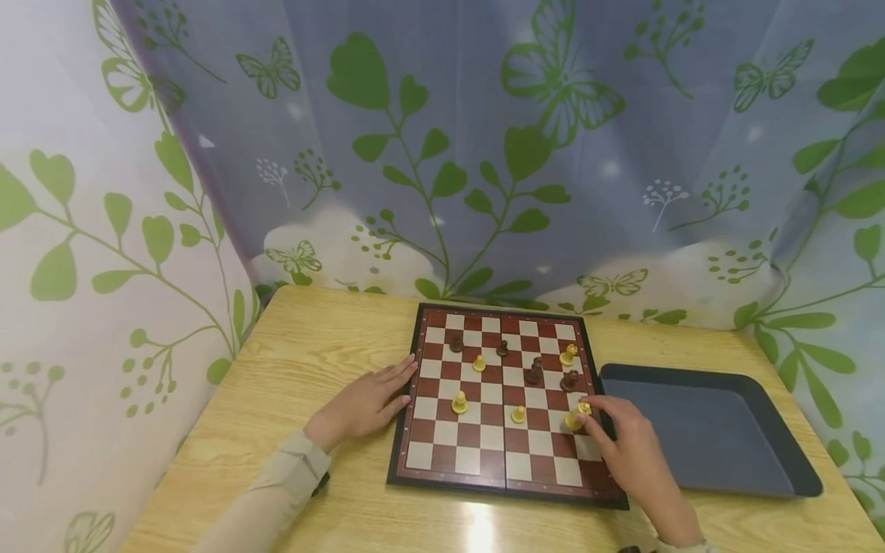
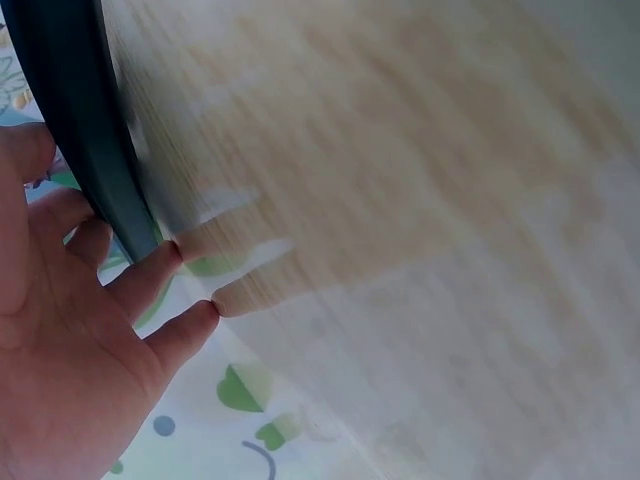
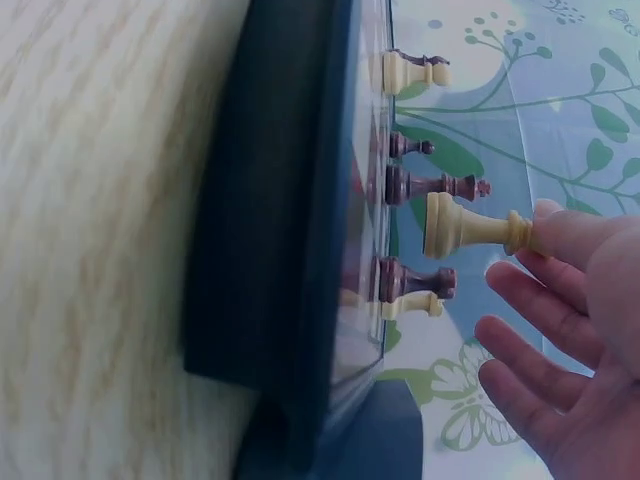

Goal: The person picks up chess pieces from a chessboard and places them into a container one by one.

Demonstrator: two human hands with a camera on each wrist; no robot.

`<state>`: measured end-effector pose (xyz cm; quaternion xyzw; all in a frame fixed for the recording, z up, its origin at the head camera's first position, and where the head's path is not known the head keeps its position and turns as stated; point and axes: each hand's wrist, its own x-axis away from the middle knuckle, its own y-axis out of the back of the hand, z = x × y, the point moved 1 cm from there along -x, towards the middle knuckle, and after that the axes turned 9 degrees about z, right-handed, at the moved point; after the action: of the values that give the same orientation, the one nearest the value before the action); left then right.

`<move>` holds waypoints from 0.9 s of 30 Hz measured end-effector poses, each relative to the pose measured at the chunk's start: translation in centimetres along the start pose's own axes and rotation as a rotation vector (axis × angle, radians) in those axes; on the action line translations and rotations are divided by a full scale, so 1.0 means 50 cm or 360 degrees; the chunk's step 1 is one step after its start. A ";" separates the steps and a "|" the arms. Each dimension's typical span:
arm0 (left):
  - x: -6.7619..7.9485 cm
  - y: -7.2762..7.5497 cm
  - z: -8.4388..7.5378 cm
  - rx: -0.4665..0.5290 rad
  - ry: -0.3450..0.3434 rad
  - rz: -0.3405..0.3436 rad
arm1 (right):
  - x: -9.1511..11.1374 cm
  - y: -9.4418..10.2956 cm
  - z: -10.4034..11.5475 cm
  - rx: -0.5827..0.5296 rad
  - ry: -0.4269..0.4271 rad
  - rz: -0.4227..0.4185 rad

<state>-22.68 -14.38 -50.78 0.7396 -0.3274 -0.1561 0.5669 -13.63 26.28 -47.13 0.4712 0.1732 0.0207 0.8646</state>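
Observation:
My right hand (image 1: 632,442) pinches a tall cream chess piece (image 3: 470,230) by its top between thumb and forefinger. In the right wrist view the piece's base is lifted off the chessboard (image 1: 477,459), and the fingertips hide its top. The other fingers of that hand are spread. Near it on the board stand a dark rook (image 1: 569,381), a tall dark king (image 1: 534,373) and a cream pawn (image 1: 518,415). My left hand (image 1: 362,407) rests at the board's left edge, fingers extended, with fingertips at the black frame (image 2: 85,130) and the tabletop.
Other pieces on the board include a dark pawn (image 1: 502,349), a cream pawn (image 1: 479,364) and a cream piece (image 1: 568,355) at the far right. A dark grey tray (image 1: 705,430) lies right of the board on the wooden table (image 1: 325,330). A patterned curtain (image 1: 442,153) hangs behind.

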 end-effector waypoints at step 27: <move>0.000 -0.003 0.000 0.0045 -0.0025 -0.0012 | 0.011 0.039 -0.047 -0.0307 -0.0031 -0.0342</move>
<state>-22.63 -14.34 -50.91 0.7476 -0.3313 -0.1594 0.5531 -13.63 29.37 -46.86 0.3648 0.2114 -0.0600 0.9048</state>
